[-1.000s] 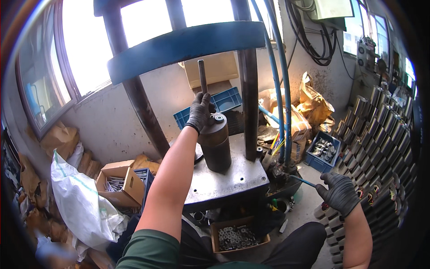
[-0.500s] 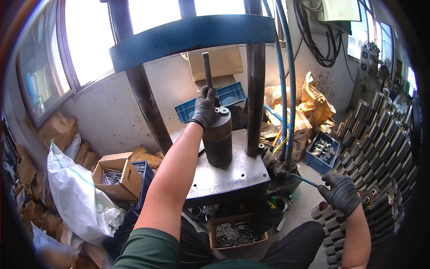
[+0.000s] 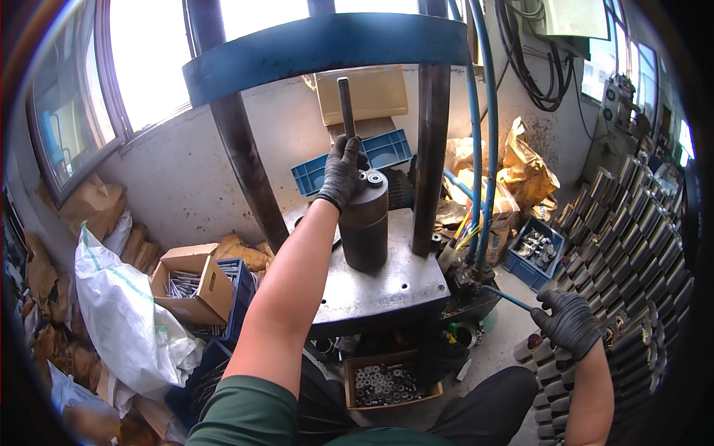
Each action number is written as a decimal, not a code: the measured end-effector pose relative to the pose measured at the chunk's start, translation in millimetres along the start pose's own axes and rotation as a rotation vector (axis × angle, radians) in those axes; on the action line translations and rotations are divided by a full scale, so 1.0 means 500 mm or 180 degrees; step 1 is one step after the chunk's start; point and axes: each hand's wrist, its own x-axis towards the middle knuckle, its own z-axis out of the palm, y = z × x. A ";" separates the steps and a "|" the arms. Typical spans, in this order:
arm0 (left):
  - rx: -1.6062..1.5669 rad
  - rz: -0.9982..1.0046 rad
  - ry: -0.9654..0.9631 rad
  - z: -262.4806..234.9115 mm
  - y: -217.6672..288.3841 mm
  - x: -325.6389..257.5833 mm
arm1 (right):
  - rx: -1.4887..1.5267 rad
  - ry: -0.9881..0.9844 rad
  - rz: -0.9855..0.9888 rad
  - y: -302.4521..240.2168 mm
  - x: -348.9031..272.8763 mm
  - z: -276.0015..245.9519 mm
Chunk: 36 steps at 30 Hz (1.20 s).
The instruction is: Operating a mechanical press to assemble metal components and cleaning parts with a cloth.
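My left hand (image 3: 343,172), in a dark glove, is closed around the lower part of an upright dark metal rod (image 3: 346,108). It rests at the top of a thick steel cylinder (image 3: 364,236), where small metal rings (image 3: 375,180) lie beside the fingers. The cylinder stands on the metal bed plate (image 3: 349,295) of a press, below its blue crossbeam (image 3: 327,53). Off to the right, my gloved right hand (image 3: 569,324) has its fingers curled at the end of a thin blue lever (image 3: 510,299). The rod's foot is hidden by my left hand.
Two dark press columns (image 3: 431,160) flank the cylinder. Left stand a cardboard box of metal pins (image 3: 195,284) and a white sack (image 3: 123,312). A box of metal rings (image 3: 387,383) lies below the bed. Stacked metal tubes (image 3: 617,245) and a blue parts bin (image 3: 535,254) are right.
The view has shifted slightly, so the press sits a little higher and further right in the picture. Both hands keep their holds on the rod and the lever.
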 end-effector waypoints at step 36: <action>0.2435 0.0246 0.0752 0.022 0.056 -0.043 | -0.0242 -0.0679 -0.0170 0.047 -0.159 0.119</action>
